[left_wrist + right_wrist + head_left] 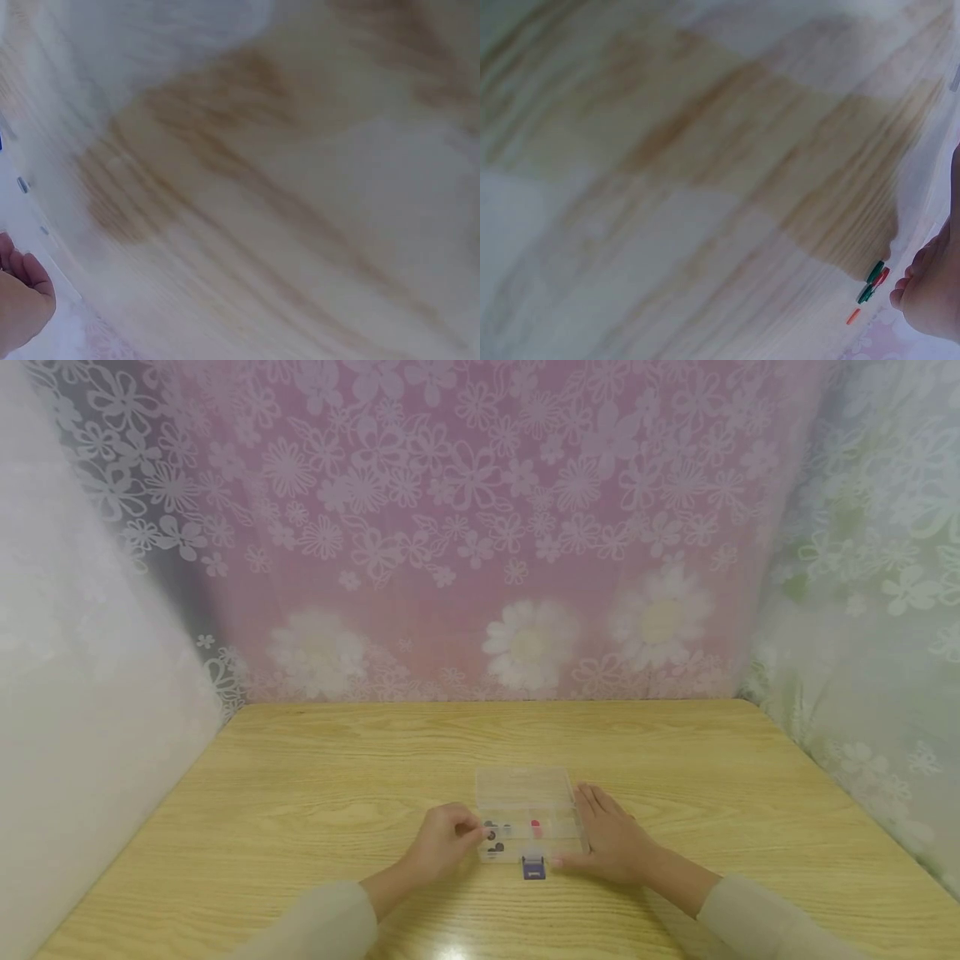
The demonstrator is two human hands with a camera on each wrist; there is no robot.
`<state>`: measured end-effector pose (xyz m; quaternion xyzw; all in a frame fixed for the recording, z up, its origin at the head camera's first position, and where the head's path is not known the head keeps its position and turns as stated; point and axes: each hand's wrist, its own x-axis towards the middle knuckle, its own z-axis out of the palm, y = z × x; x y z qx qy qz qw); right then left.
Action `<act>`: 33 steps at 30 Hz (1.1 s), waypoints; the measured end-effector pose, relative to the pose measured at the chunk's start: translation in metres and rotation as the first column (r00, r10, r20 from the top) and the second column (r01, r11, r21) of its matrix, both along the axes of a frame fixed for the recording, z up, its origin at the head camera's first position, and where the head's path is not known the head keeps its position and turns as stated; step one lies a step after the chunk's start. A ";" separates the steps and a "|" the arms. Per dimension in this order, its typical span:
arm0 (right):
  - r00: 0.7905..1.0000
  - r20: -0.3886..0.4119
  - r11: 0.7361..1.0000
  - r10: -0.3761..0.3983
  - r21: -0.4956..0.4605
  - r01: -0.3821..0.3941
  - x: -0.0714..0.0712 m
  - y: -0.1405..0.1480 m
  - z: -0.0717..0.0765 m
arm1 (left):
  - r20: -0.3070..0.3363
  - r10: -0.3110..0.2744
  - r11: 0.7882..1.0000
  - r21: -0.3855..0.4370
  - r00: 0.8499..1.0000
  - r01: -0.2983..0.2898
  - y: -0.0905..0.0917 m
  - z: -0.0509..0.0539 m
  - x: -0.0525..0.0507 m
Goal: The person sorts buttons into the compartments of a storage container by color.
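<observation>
A clear plastic box [551,850] lies on the table with its lid [523,787] raised at the back and a blue latch [534,867] at its front. Several dark round pieces [496,847] are in its left part, with a red and pink piece [536,828] near the middle. The left hand [441,843] has bent fingers, its thumb and fingertips pinching the box's left edge. Along the right side lies the right hand [618,843], fingers extended and thumb by the front edge. Part of the curled left hand [24,304] shows in the left wrist view.
The wood-grain table [337,760] extends behind and to both sides of the box. A pink flowered curtain [480,527] hangs along the back edge, with pale curtains at left and right. Green and red pieces [874,281] appear small in the right wrist view.
</observation>
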<state>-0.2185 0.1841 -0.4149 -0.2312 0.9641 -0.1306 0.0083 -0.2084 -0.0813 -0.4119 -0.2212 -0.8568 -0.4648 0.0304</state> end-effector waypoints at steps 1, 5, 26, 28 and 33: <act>1.000 0.001 1.000 0.000 0.000 0.000 0.000 0.000 0.000 | -0.004 -0.005 1.000 0.000 1.000 0.005 0.002 0.000 0.000; 1.000 0.004 1.000 -0.006 -0.005 0.006 0.000 0.000 -0.002 | -0.018 -0.027 1.000 0.004 0.999 0.027 0.008 0.000 -0.001; 1.000 -0.012 1.000 -0.002 0.001 0.002 -0.001 0.000 -0.001 | -0.122 -0.007 0.971 -0.236 0.993 -0.022 0.024 0.000 0.000; 1.000 -0.012 1.000 -0.002 -0.003 0.002 0.000 0.000 -0.001 | -0.115 -0.005 0.967 -0.253 0.993 -0.025 0.025 0.001 0.000; 1.000 -0.010 1.000 -0.005 -0.008 0.005 0.000 0.000 -0.001 | -0.101 -0.001 0.961 -0.275 0.995 -0.027 0.026 0.005 0.003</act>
